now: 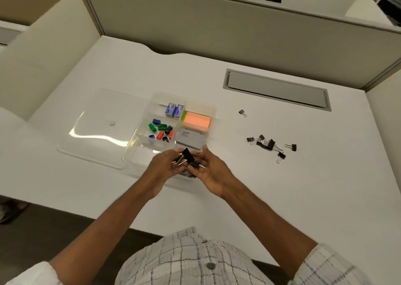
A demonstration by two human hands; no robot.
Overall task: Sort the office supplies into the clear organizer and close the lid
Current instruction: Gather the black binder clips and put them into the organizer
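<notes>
The clear organizer [201,105] sits mid-desk, its compartments holding two blue boxes [174,110], an orange sticky-note pad [196,122], coloured sharpeners [161,130] and a grey box [190,140]. Its lid [95,133] lies open flat on its left side. Over the organizer's near edge, the left hand [165,167] and right hand [211,174] together clutch a bunch of black binder clips [188,157], fingers curled around them. More loose clips [270,144] lie scattered toward the desk's right edge, one single clip [242,112] farther back.
</notes>
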